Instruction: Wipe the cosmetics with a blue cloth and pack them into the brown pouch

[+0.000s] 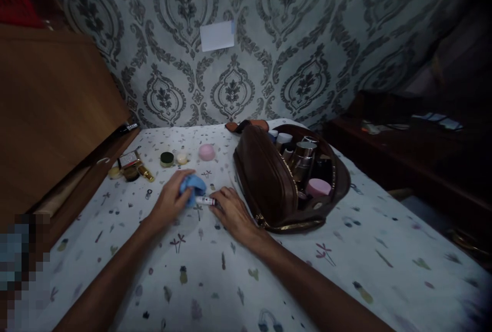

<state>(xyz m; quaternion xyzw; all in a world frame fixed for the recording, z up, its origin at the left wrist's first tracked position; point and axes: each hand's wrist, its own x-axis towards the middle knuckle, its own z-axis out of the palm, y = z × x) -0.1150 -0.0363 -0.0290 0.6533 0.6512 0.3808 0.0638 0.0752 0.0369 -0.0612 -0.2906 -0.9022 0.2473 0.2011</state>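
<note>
In my left hand [173, 193] is a crumpled blue cloth [194, 183], gripped between thumb and fingers. My right hand [233, 210] pinches the dark end of a small white tube [205, 201], whose print is too small to read. The tube's other end meets the cloth; whether the cloth wraps around it I cannot tell. Just right of my right hand stands an unzipped brown toiletry bag [265, 168]. Inside it are several bottles, among them a gold-capped bottle [303, 158], and a pink round container [318, 187].
Beyond my hands sit a pink jar [206, 152], a small cream-coloured jar [182, 159] and a dark-lidded jar [166, 159]. Several cosmetics, including a gold tube [146, 172], lie by the wooden cabinet [54, 111] at left. Patterned cloth [215, 281] covers the surface up to the wall.
</note>
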